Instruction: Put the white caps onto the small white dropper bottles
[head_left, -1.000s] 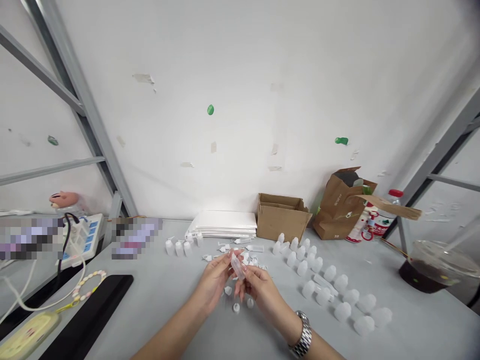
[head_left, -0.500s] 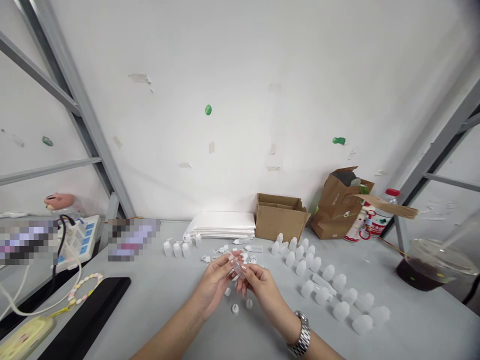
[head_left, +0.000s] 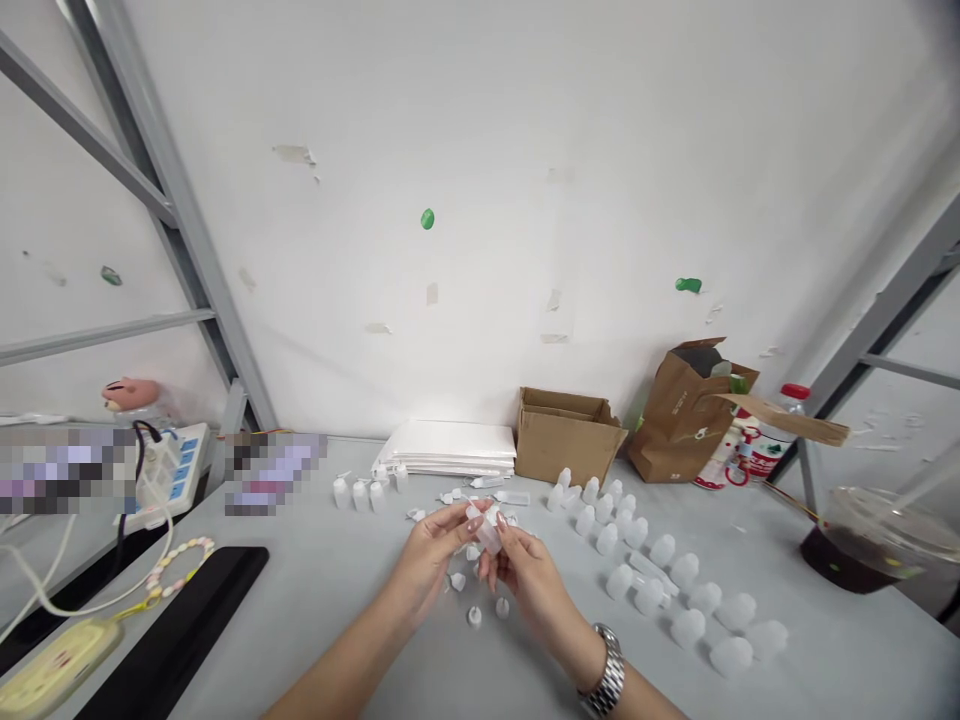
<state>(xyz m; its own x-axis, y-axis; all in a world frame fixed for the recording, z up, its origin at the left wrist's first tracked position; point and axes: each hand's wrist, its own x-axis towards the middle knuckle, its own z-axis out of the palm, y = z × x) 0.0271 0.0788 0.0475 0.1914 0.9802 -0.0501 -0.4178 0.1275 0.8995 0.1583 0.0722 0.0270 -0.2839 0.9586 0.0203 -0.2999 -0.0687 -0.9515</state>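
A white wall (head_left: 480, 200), marked with scraps of tape and dabs of green, rises behind a grey counter (head_left: 300, 620), with grey metal shelf uprights (head_left: 176, 210) at both sides. Along the counter's back edge stand a brown paper bag (head_left: 682, 425), an open cardboard box (head_left: 566, 440) and a stack of flat white sheets (head_left: 446, 447). A clear plastic cup (head_left: 855, 550) of dark liquid sits at far right. A power strip (head_left: 169, 475) and a long black pad (head_left: 172, 630) lie at far left.

Many frosted white plastic bottles (head_left: 645, 560) stand in loose rows right of the hands, and a shorter row of smaller bottles (head_left: 360, 493) stands left of them. Small white caps (head_left: 474, 617) lie scattered around and just in front of the hands.

Two bare forearms reach in from the bottom edge, a silver link watch (head_left: 606, 670) on the right wrist. At centre, the left hand (head_left: 431, 560) and right hand (head_left: 529, 585) each close in a narrow grip on one small translucent plastic bottle (head_left: 489, 532). Its long axis slants, upper end toward the left hand, lower end toward the right. Fingers hide much of it.
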